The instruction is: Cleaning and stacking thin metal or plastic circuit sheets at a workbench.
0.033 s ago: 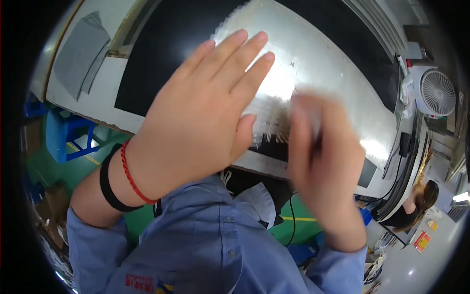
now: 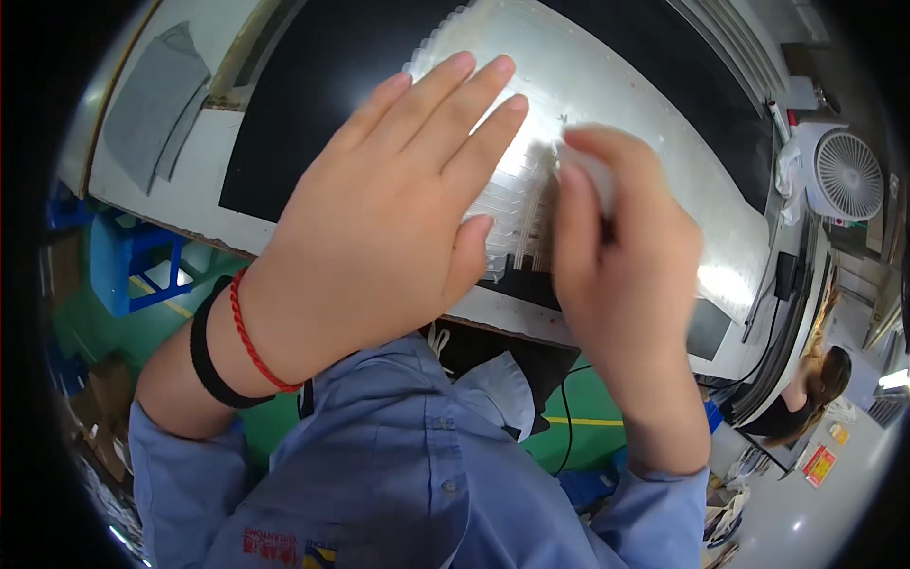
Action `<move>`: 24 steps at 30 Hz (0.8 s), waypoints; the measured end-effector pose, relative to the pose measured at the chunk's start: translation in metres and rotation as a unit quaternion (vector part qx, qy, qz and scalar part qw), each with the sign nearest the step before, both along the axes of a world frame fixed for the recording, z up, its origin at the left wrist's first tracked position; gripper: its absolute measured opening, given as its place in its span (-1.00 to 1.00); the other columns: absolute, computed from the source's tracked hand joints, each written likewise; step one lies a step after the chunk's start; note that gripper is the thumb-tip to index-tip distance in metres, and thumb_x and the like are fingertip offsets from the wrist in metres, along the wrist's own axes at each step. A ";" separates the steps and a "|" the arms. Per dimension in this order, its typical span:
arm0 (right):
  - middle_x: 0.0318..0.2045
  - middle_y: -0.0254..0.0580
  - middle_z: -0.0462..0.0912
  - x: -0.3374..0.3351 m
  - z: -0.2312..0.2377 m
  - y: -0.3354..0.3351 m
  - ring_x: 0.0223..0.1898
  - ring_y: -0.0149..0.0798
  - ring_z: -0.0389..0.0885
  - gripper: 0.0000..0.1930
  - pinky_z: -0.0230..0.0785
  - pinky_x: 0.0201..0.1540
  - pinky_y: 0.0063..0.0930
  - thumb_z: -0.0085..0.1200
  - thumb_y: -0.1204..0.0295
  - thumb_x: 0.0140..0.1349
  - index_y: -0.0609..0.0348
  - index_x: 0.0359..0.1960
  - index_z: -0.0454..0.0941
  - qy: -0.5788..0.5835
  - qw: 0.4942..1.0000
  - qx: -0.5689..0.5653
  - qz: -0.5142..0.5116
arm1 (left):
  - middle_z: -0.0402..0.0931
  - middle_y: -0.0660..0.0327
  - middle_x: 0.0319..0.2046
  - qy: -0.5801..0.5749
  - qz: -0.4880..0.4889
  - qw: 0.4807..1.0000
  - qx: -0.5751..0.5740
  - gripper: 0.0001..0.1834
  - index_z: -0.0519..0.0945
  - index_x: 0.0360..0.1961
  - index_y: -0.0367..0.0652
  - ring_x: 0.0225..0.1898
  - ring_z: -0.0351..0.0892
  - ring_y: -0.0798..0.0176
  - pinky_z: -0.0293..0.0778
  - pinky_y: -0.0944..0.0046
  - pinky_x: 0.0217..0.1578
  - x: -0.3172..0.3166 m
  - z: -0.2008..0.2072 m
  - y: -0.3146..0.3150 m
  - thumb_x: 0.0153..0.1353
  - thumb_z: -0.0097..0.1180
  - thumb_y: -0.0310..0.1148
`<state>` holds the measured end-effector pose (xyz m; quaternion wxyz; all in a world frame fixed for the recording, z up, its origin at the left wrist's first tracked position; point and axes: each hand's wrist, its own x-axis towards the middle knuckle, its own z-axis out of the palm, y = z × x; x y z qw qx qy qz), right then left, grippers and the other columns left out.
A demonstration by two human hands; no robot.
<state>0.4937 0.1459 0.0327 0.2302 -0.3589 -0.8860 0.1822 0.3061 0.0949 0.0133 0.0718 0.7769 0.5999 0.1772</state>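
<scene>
My left hand (image 2: 389, 190) lies with its fingers stretched out on the left part of a shiny, clear or silvery sheet (image 2: 664, 152). Small teeth line the sheet's left edge, and narrow strips run along its near part between my hands. Fingers and thumb of my right hand (image 2: 630, 247) close around a pale, smooth piece (image 2: 595, 178), which is mostly hidden and whose kind I cannot make out. That hand is over the middle of the sheet, slightly blurred. Beneath the sheet is a black mat (image 2: 294, 123).
Grey flat pieces (image 2: 156, 109) lie on the white table (image 2: 223, 156) at the left. A white fan (image 2: 844, 175) and a black cable stand at the right. Blue plastic stools (image 2: 142, 261) are on the green floor. Another person (image 2: 810, 394) sits at the far right.
My right hand has moved a little away from me over the sheet, with the pale piece still in its fingers. My left hand has barely shifted.
</scene>
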 end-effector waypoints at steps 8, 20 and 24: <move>-0.30 0.07 0.66 0.003 0.014 -0.010 -0.40 0.04 0.67 -0.79 0.51 -0.38 -0.28 0.12 0.67 0.24 0.25 -0.10 0.59 -0.050 0.998 -0.049 0.005 | 0.21 -0.09 0.42 0.013 0.003 1.000 -0.003 -0.26 0.32 0.37 -0.30 0.44 0.18 -0.18 0.11 -0.10 0.41 0.001 -0.001 0.000 0.09 0.05 -0.42; -0.34 0.05 0.70 -0.011 -0.002 0.005 -0.41 0.03 0.73 -0.80 0.56 -0.32 -0.32 0.13 0.60 0.30 0.25 -0.05 0.56 -0.103 0.993 0.044 -0.027 | 0.22 -0.09 0.42 0.005 -0.004 1.000 0.028 -0.26 0.31 0.37 -0.30 0.44 0.20 -0.14 0.14 -0.10 0.41 0.001 -0.003 0.001 0.10 0.10 -0.41; -0.39 0.02 0.68 0.020 0.003 -0.045 -0.48 0.00 0.70 -0.84 0.49 -0.43 -0.27 0.08 0.59 0.34 0.22 -0.07 0.56 -0.099 0.995 -0.010 0.004 | 0.22 -0.08 0.42 -0.012 -0.004 1.000 0.024 -0.25 0.30 0.38 -0.30 0.44 0.20 -0.14 0.14 -0.10 0.40 0.003 -0.002 0.005 0.10 0.10 -0.42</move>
